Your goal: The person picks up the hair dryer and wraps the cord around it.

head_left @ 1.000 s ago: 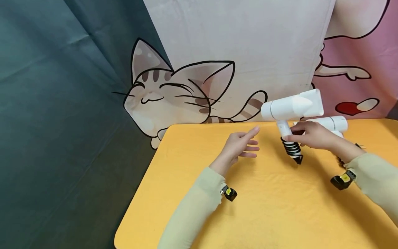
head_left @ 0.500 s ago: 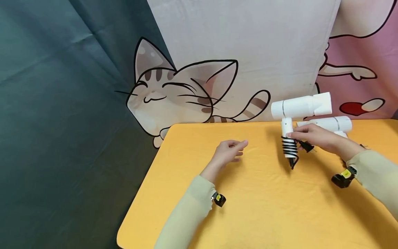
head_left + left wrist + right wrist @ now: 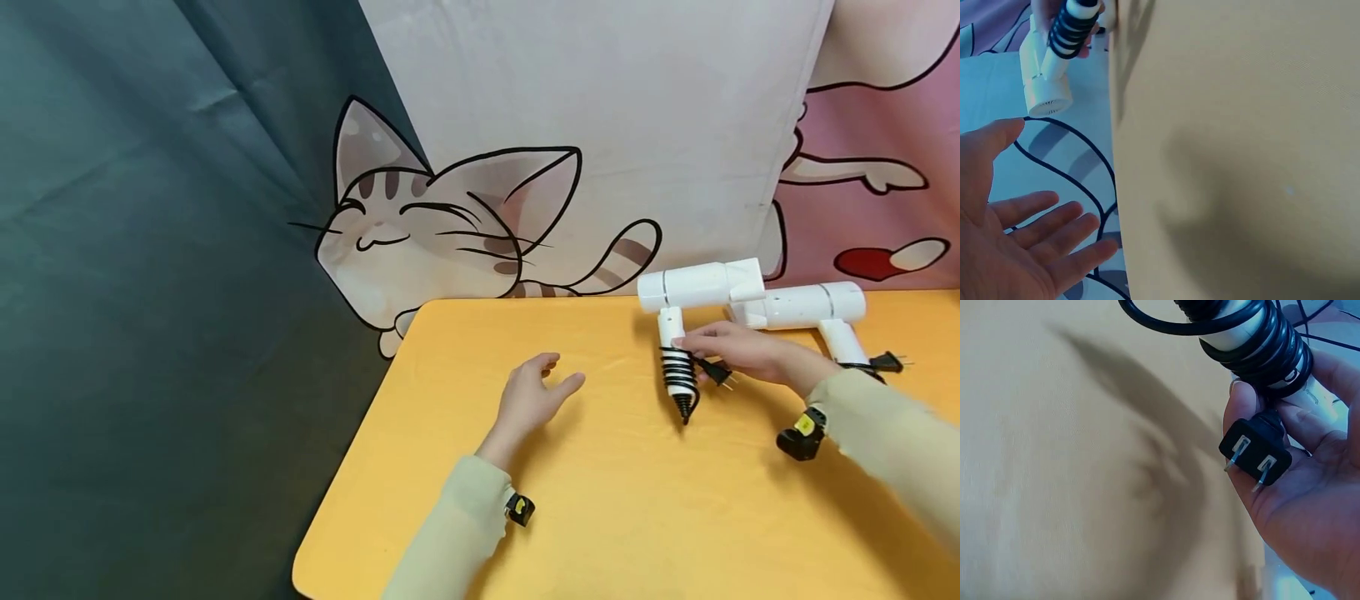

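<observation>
A white hair dryer (image 3: 697,286) is held over the back right of the yellow table by my right hand (image 3: 738,348), whose fingers and thumb grip its handle. Black cord (image 3: 678,368) is coiled round that handle. In the right wrist view the two-pin plug (image 3: 1255,453) dangles against the palm. My left hand (image 3: 527,397) hovers over the table to the left of the dryer, holding nothing. Its fingers (image 3: 1066,234) are spread in the left wrist view, with the hair dryer (image 3: 1047,94) beyond the thumb.
A second white hair dryer (image 3: 806,305) lies at the back right of the yellow table (image 3: 600,517), its own cord and plug (image 3: 888,362) beside its handle. Behind the table's back edge hangs a cloth printed with a cartoon cat (image 3: 420,233). A dark green curtain (image 3: 165,333) hangs at left.
The held hair dryer has come down, its handle turning more upright before it shifts slightly left. My left hand has drawn back toward the lower left. More of the second dryer shows.
</observation>
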`<action>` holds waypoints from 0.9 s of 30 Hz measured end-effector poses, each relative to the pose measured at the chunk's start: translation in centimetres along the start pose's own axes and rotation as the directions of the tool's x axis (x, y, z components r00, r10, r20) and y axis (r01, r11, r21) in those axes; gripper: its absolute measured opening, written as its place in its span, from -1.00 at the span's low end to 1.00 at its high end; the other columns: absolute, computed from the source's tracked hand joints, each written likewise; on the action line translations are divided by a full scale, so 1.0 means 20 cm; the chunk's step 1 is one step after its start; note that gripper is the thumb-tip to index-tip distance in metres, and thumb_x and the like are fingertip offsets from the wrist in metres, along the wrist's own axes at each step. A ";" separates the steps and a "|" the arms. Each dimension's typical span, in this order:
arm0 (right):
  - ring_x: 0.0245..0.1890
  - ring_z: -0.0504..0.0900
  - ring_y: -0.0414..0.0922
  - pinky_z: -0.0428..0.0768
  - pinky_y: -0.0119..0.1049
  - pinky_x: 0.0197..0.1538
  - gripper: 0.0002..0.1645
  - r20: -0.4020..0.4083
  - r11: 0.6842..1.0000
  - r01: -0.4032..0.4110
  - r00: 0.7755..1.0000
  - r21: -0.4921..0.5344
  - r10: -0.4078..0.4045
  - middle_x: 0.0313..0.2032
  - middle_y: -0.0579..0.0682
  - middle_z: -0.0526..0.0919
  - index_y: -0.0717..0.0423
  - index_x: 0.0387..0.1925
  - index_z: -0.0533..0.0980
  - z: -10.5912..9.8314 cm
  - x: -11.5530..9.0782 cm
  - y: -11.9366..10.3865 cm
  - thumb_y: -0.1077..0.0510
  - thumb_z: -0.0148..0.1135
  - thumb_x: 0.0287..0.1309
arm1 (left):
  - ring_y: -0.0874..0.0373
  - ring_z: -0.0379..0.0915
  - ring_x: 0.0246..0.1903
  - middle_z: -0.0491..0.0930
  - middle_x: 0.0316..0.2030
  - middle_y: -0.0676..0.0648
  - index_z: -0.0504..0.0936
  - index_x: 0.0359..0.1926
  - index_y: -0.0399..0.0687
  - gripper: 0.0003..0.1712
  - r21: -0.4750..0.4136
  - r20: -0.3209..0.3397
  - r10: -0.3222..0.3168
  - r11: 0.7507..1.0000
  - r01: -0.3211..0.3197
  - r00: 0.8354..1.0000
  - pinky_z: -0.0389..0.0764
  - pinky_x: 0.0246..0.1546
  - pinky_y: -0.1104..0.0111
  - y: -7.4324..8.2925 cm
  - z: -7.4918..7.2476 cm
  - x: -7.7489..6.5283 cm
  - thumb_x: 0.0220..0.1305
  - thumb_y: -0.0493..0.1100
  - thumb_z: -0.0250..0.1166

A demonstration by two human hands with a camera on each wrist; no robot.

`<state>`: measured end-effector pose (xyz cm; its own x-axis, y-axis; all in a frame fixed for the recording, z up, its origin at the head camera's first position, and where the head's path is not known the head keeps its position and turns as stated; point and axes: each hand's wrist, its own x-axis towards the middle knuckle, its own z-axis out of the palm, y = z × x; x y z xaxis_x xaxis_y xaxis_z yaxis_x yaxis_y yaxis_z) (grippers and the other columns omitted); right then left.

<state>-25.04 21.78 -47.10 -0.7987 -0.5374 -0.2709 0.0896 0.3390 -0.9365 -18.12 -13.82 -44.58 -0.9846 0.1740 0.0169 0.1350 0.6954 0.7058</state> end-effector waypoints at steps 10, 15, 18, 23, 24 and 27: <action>-0.17 0.69 -0.07 0.71 -0.20 -0.01 -0.35 0.035 0.991 -0.034 0.999 0.129 0.029 -0.10 0.04 0.69 0.54 0.36 0.37 0.09 0.15 0.00 -0.01 0.00 0.69 | -0.13 0.53 0.31 0.64 0.31 -0.13 0.59 0.42 -0.09 -0.27 0.124 -0.056 0.015 0.992 -0.008 0.998 0.60 0.29 -0.03 -0.08 0.02 -0.09 0.45 0.26 0.35; -0.21 0.71 -0.08 0.75 -0.22 -0.08 -0.43 0.048 0.987 -0.037 0.998 0.154 0.030 -0.17 0.02 0.70 0.49 0.27 0.44 0.11 0.20 0.02 0.00 -0.01 0.69 | -0.14 0.52 0.33 0.64 0.31 -0.11 0.61 0.41 -0.08 -0.28 0.145 -0.042 0.004 0.989 0.002 0.999 0.58 0.32 -0.04 -0.12 0.04 -0.11 0.44 0.26 0.36; -0.23 0.72 -0.09 0.75 -0.23 -0.07 -0.41 0.051 0.987 -0.055 0.998 0.153 0.047 -0.18 0.03 0.71 0.51 0.28 0.42 0.10 0.22 0.04 0.00 -0.01 0.70 | -0.14 0.53 0.32 0.65 0.31 -0.11 0.61 0.40 -0.09 -0.27 0.154 -0.033 0.007 0.988 -0.002 0.999 0.59 0.30 -0.04 -0.13 0.05 -0.11 0.43 0.28 0.37; -0.26 0.70 -0.13 0.75 -0.26 -0.10 -0.40 0.064 0.985 -0.086 0.995 0.148 0.077 -0.19 0.05 0.70 0.52 0.27 0.42 0.11 0.25 0.06 -0.03 0.00 0.70 | -0.11 0.57 0.28 0.66 0.29 -0.11 0.62 0.40 -0.08 -0.27 0.176 -0.019 0.004 0.984 -0.001 1.000 0.62 0.27 -0.01 -0.14 0.05 -0.12 0.43 0.28 0.38; -0.27 0.69 -0.13 0.74 -0.27 -0.11 -0.41 0.069 0.985 -0.091 0.994 0.149 0.081 -0.20 0.05 0.69 0.50 0.24 0.43 0.11 0.25 0.06 -0.03 0.00 0.70 | -0.11 0.57 0.28 0.66 0.29 -0.12 0.61 0.40 -0.08 -0.27 0.182 -0.018 0.004 0.983 -0.001 1.000 0.62 0.27 -0.01 -0.14 0.05 -0.12 0.43 0.27 0.38; -0.31 0.68 -0.13 0.73 -0.28 -0.14 -0.49 0.071 0.984 -0.103 0.993 0.147 0.093 -0.25 0.06 0.68 0.43 0.10 0.51 0.12 0.26 0.07 -0.02 0.02 0.69 | -0.10 0.58 0.28 0.66 0.29 -0.12 0.61 0.40 -0.08 -0.27 0.202 -0.014 0.003 0.979 0.000 1.000 0.63 0.26 0.00 -0.15 0.06 -0.12 0.43 0.28 0.38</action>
<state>-27.76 17.59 -50.27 -0.7423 -0.5571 -0.3722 0.2578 0.2752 -0.9262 -16.07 -15.49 -47.46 -0.9857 0.1661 0.0287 0.1545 0.8220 0.5481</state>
